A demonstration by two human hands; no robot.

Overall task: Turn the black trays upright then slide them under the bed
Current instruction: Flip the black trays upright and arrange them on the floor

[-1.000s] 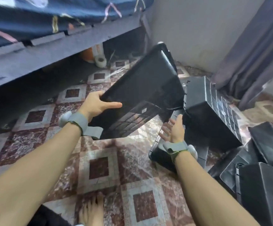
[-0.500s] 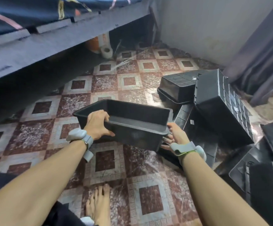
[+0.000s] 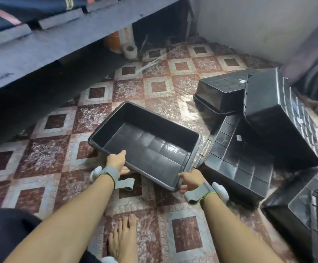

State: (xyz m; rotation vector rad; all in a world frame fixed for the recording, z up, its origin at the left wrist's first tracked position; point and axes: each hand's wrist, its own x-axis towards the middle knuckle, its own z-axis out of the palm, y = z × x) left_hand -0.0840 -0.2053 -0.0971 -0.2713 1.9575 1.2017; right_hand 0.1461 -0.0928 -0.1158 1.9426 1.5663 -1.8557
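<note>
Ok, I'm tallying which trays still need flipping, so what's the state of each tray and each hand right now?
Held tray: upright, open side up, empty.
Left hand: gripping the held tray's near rim.
Right hand: gripping its near right corner.
Far tray: upside down on the floor.
Near tray: upside down.
Leaning tray: tipped on its side across both.

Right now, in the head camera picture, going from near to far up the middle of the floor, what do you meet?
Bare foot → upright tray held by the left hand and right hand → paper roll → orange container under the bed.
</note>
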